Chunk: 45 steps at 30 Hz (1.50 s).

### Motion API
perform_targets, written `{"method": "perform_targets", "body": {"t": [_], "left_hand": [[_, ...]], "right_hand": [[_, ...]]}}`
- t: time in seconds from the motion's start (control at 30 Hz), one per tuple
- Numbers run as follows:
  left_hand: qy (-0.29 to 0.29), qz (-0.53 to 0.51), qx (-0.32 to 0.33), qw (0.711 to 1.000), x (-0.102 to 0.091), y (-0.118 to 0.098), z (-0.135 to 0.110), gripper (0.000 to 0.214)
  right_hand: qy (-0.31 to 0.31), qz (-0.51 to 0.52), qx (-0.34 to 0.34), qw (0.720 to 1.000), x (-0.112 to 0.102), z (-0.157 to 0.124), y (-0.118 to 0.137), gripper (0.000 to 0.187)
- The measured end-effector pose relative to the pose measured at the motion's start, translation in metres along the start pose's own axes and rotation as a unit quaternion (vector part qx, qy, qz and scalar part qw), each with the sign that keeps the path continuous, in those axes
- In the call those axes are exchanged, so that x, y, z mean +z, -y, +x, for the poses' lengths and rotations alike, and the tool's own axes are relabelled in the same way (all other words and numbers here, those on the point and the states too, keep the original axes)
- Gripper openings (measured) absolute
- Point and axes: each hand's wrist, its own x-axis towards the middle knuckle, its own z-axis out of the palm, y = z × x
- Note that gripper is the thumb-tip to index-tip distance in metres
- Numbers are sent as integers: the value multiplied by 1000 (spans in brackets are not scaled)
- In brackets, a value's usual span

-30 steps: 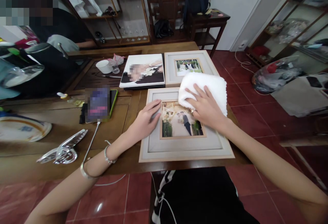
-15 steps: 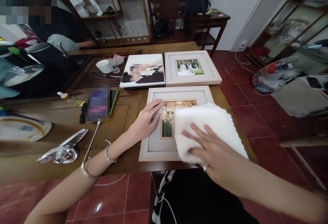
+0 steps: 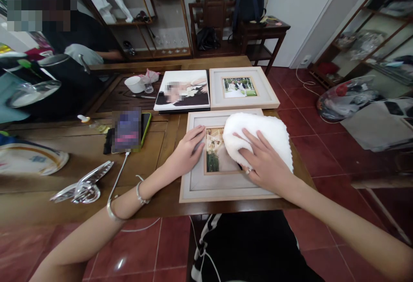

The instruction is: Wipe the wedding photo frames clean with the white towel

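Altogether, one far frame (image 3: 263,85), one near frame (image 3: 222,185), one white cloth (image 3: 275,136) — the near frame flat on the table (image 3: 158,144), photo-top pointing away, long axis unclear; right hand (image 3: 266,159) spread on the cloth, left hand (image 3: 186,155) spread on the frame's left border.

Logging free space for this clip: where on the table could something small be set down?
Bare tabletop shows between the green-edged phone and the left hand on the near frame, and between the dropper bottle and the silver piece. It is crowded behind the near frame, where the album and far frame sit side by side.
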Motion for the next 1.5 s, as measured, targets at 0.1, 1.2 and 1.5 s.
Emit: {"method": "perform_targets", "body": {"t": [0.1, 1.2, 1.5], "left_hand": [[-1, 0, 4, 1000, 1, 1, 0, 42], [11, 16, 8, 1000, -5, 0, 3, 43], [7, 5, 14, 1000, -3, 2, 1, 41]], "right_hand": [[-29, -20, 14, 999, 3, 19, -15, 39], [110, 102, -60, 987, -12, -12, 28, 47], [-5, -8, 22, 1000, 5, 44, -24, 51]]}}
